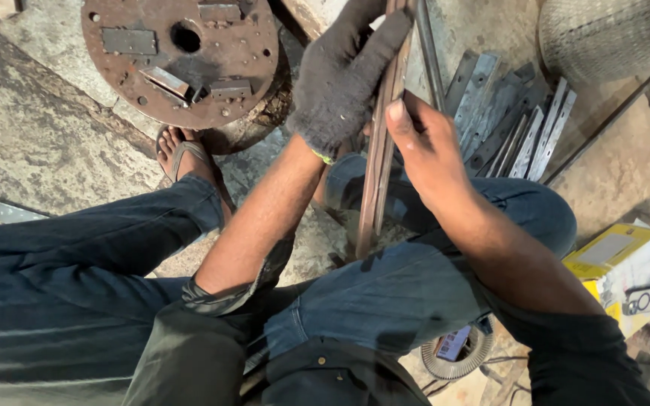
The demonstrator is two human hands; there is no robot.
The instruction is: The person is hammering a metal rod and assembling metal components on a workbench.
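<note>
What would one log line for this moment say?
left hand: gloved, grips metal strips | right hand: bare, grips same strips | beside: loose flat bars

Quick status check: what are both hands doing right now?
Left hand, gloved, grips metal strips. Right hand, bare, pinches same strips. Loose flat bars beside them.
</note>
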